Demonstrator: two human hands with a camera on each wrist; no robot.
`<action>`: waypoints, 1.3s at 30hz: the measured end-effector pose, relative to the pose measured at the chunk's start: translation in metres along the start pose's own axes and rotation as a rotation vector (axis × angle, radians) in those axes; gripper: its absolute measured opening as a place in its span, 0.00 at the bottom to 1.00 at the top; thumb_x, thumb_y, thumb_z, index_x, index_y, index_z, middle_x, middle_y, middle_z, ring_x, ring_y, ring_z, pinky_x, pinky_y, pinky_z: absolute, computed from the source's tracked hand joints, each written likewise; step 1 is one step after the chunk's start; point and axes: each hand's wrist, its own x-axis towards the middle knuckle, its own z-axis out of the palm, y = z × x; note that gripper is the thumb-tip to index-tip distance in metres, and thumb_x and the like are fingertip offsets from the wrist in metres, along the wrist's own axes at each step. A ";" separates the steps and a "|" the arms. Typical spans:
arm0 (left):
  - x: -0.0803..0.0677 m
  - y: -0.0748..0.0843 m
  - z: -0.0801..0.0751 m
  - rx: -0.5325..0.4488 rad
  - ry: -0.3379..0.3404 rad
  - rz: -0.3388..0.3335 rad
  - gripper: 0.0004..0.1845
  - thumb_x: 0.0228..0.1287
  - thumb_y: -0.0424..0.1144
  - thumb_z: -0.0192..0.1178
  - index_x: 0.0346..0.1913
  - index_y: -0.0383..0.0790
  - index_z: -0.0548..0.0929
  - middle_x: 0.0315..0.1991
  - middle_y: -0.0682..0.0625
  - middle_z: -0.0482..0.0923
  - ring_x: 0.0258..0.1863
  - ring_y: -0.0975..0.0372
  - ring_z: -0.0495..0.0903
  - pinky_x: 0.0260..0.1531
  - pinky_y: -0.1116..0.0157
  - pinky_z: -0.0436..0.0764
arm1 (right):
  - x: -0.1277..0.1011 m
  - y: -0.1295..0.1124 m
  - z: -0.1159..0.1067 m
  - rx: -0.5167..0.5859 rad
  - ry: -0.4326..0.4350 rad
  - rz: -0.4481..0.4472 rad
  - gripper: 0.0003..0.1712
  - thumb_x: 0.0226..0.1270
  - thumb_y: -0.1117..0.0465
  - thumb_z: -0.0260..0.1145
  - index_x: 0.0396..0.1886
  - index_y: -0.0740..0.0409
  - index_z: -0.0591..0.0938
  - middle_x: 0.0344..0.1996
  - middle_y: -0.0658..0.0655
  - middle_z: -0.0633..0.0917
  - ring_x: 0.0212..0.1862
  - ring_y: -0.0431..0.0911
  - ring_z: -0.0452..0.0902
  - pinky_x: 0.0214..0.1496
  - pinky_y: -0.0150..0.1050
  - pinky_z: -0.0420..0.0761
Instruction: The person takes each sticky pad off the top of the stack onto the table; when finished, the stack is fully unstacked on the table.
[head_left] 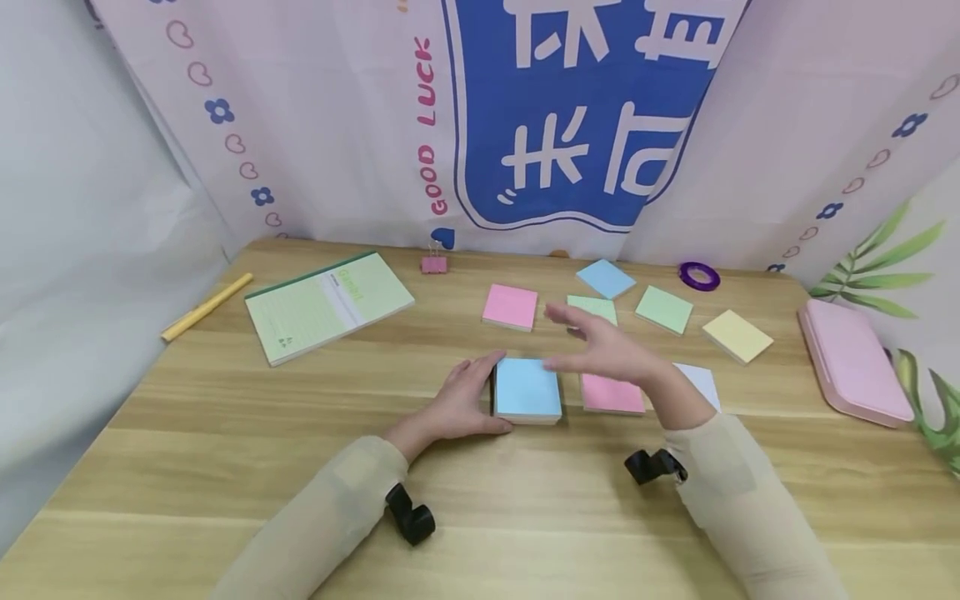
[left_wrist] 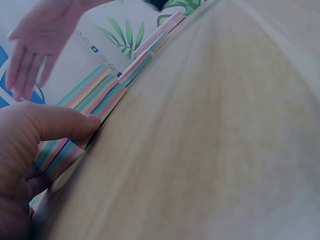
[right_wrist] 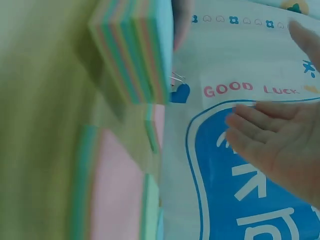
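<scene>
At the near middle of the bench (head_left: 225, 467), a thick stack (head_left: 527, 390) of multicoloured sticky notes with a blue top sheet lies flat, and the left hand (head_left: 459, 402) is against its left side. Judged progress: gathering of pads into one pile looks partly done. Loose pads lie apart from the stack: a pink pad (head_left: 612, 394) just right of it, a white pad (head_left: 701, 385) further right, and a far row of pink (head_left: 511, 307), green (head_left: 592, 309), blue (head_left: 606, 278), green (head_left: 664, 309) and yellow (head_left: 738, 336). These seem to be what is left. Left grip: thumb along the near edge, fingers at the far left corner, curled round the stack's side; the left wrist view shows the thumb (left_wrist: 65, 122) pressed on the striped edge of the stack. Right hand (head_left: 600, 346) hovers above the bench between the stack and the far row, palm turned leftward, fingers straight and slightly spread, holding nothing and touching nothing that I can see. Notebook (head_left: 328, 305), pen (head_left: 206, 307), clip (head_left: 433, 263), tape ring (head_left: 699, 276) and pink case (head_left: 853, 360) lie off to the sides.
</scene>
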 end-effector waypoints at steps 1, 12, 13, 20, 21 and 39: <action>0.001 0.000 -0.001 0.000 0.002 0.003 0.51 0.37 0.47 0.69 0.63 0.35 0.52 0.59 0.43 0.60 0.58 0.58 0.57 0.58 0.56 0.43 | -0.003 0.001 0.003 -0.022 -0.022 -0.010 0.49 0.49 0.48 0.66 0.64 0.62 0.53 0.62 0.58 0.57 0.61 0.52 0.52 0.59 0.47 0.55; 0.002 0.000 -0.002 0.005 -0.011 0.000 0.51 0.38 0.47 0.68 0.64 0.35 0.52 0.60 0.43 0.59 0.59 0.58 0.57 0.58 0.56 0.42 | -0.013 0.021 0.030 -0.100 -0.058 -0.038 0.48 0.44 0.50 0.69 0.62 0.66 0.58 0.60 0.62 0.61 0.60 0.52 0.55 0.57 0.46 0.59; 0.002 0.000 -0.002 0.003 -0.012 0.000 0.51 0.38 0.47 0.68 0.64 0.35 0.52 0.59 0.43 0.59 0.59 0.58 0.57 0.58 0.57 0.42 | -0.013 0.022 0.031 -0.113 -0.056 -0.044 0.49 0.44 0.51 0.70 0.62 0.67 0.58 0.60 0.63 0.61 0.60 0.53 0.55 0.57 0.47 0.58; 0.002 -0.001 -0.004 0.004 -0.009 -0.005 0.52 0.37 0.47 0.69 0.64 0.35 0.51 0.60 0.43 0.59 0.59 0.58 0.56 0.59 0.58 0.41 | -0.010 0.030 0.040 -0.269 -0.058 -0.065 0.54 0.41 0.45 0.70 0.61 0.70 0.56 0.58 0.66 0.61 0.59 0.54 0.56 0.57 0.46 0.59; 0.001 -0.001 -0.004 0.009 -0.011 -0.010 0.52 0.38 0.48 0.69 0.64 0.36 0.51 0.60 0.43 0.58 0.59 0.58 0.56 0.59 0.59 0.41 | -0.009 0.031 0.041 -0.283 -0.059 -0.066 0.54 0.40 0.45 0.70 0.61 0.70 0.56 0.58 0.66 0.61 0.59 0.54 0.56 0.56 0.46 0.59; 0.001 0.001 -0.002 -0.006 -0.037 -0.027 0.51 0.39 0.47 0.68 0.64 0.35 0.50 0.60 0.43 0.57 0.59 0.58 0.55 0.59 0.58 0.41 | -0.011 0.038 0.042 -0.309 -0.023 -0.017 0.52 0.35 0.50 0.72 0.59 0.67 0.60 0.54 0.62 0.67 0.52 0.49 0.64 0.52 0.43 0.65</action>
